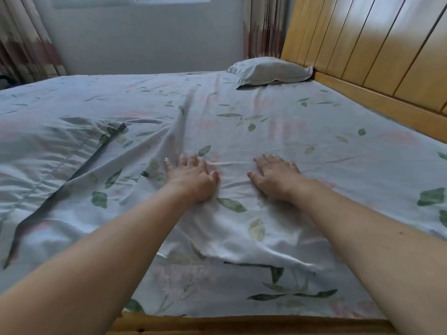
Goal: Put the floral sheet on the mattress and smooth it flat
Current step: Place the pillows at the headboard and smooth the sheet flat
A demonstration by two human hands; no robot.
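A: Sheet (278,122)?
B: Spread over bed, wrinkled at left. Left hand (191,176) and right hand (275,175) press flat, fingers straight, gripping nothing.
A: Room?
B: Pillow (268,71) by wooden headboard (377,47); curtains (262,25), window wall behind.

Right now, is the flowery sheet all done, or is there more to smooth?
Not yet. Done: the floral sheet already covers the mattress up to the pillow. In hand: the left hand and right hand press flat on its middle. Left: a long fold and wrinkles on the left side, plus a bunched edge near the front, need smoothing.
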